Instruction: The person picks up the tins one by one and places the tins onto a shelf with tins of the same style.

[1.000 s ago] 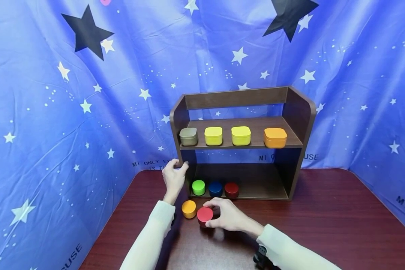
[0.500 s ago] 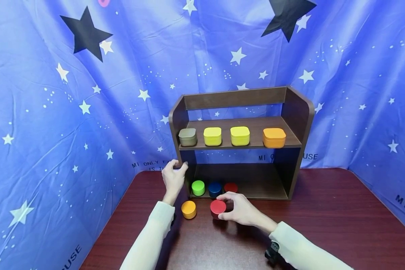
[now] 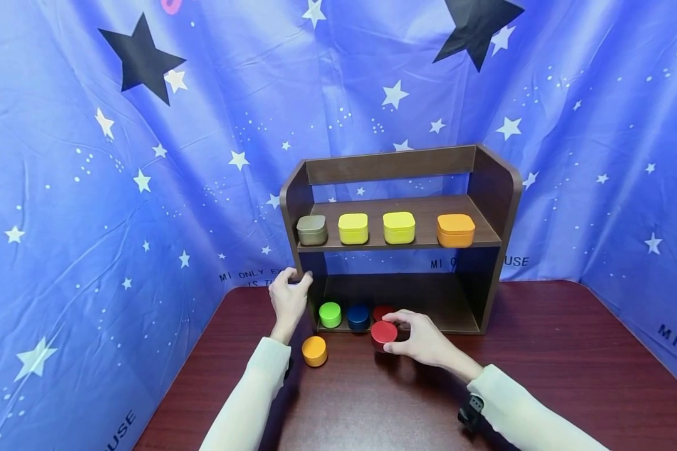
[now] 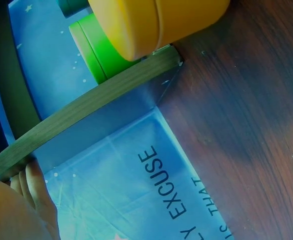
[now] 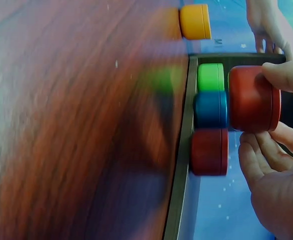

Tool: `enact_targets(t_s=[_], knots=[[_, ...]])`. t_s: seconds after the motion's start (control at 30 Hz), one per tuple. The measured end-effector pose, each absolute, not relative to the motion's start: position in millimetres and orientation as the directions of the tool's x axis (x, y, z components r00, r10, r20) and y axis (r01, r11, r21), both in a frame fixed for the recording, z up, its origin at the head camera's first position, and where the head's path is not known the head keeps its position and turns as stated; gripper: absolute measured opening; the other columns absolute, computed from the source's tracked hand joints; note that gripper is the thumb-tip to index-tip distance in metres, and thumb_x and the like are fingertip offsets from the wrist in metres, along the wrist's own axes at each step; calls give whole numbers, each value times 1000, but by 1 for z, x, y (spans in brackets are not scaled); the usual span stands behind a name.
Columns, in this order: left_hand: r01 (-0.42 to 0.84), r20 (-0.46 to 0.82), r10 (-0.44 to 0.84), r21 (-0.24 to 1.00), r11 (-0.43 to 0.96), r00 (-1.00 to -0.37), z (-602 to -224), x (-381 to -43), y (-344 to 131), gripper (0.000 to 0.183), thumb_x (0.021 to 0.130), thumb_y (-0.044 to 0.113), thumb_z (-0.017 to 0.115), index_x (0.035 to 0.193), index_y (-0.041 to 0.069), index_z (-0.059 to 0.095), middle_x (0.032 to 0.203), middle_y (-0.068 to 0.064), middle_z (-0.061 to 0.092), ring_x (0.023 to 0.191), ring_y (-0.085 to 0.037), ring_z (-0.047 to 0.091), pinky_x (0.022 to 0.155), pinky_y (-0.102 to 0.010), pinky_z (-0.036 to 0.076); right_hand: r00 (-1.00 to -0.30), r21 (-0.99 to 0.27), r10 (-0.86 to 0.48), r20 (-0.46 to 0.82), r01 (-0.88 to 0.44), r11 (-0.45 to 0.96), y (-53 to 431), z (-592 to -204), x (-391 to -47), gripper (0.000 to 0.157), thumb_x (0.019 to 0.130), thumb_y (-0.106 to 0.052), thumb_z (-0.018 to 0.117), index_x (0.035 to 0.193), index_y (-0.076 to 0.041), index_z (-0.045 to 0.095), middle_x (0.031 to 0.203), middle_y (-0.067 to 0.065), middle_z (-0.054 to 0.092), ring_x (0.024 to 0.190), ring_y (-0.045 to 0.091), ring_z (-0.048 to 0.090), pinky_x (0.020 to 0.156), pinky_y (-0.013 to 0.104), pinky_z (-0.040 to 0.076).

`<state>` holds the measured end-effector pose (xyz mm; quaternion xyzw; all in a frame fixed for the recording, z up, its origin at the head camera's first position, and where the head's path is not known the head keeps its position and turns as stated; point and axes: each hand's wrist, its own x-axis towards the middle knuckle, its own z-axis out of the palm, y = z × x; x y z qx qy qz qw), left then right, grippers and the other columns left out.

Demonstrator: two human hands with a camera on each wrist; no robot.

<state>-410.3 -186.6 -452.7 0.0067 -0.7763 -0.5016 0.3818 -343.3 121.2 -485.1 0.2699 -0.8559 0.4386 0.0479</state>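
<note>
My right hand (image 3: 423, 338) pinches a round red tin (image 3: 383, 333) by its sides, thumb and fingers apart across it, just in front of the small brown shelf (image 3: 392, 170). In the right wrist view this held tin (image 5: 254, 98) appears lidded and close to the camera. Another red tin (image 5: 209, 152) stands on the lower board beside a blue tin (image 3: 358, 318) and a green tin (image 3: 330, 315); in the head view the held tin partly covers it. With my left hand (image 3: 289, 299) I grip the front edge of the shelf's left side panel (image 4: 86, 112).
A round orange tin (image 3: 314, 351) stands on the dark red table (image 3: 338, 413), in front of the shelf's left end. Along the upper board sit a grey-green square tin (image 3: 312, 230), two yellow ones (image 3: 353, 229) and an orange one (image 3: 456, 231). A starry blue curtain (image 3: 203, 156) hangs behind.
My right hand has carried the red tin from beside the round orange tin rightward and toward the shelf, up to the lower red tin. My left hand stays on the side panel.
</note>
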Motion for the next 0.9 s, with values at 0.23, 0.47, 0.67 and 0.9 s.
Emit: enact_targets(t_s=[0.23, 0.47, 0.67, 0.9], knots=[[373, 578, -393, 790, 486, -715, -452, -410, -187, 19, 87, 20, 83, 79, 6, 74, 83, -16, 77, 81, -30, 69, 78, -35, 46, -886, -738, -367, 284, -446, 506, 136, -485, -350, 55, 85, -21, 92, 133, -2, 73, 127, 15, 76, 108, 24, 77, 95, 26, 60], [368, 576, -394, 791, 488, -716, -452, -409, -187, 18, 87, 21, 83, 79, 8, 74, 83, -15, 77, 81, -28, 69, 78, -35, 46, -890, -731, -344, 300, -446, 516, 146, -487, -355, 53, 84, -20, 91, 131, -2, 74, 123, 14, 78, 103, 20, 76, 92, 25, 59], [366, 572, -391, 794, 486, -721, -452, -409, -187, 17, 87, 20, 83, 79, 7, 75, 84, -15, 78, 80, -29, 69, 78, -35, 46, -891, -731, -327, 315, -448, 515, 152, -489, -358, 53, 83, -18, 91, 130, -1, 74, 121, 15, 78, 101, 21, 77, 89, 27, 59], [372, 578, -392, 790, 486, -715, -452, -411, -188, 18, 86, 20, 83, 79, 6, 75, 84, -16, 77, 81, -30, 68, 78, -35, 46, -896, -733, -307, 320, -439, 520, 155, -493, -364, 53, 82, -16, 92, 129, 0, 74, 122, 16, 78, 103, 24, 77, 92, 36, 61]])
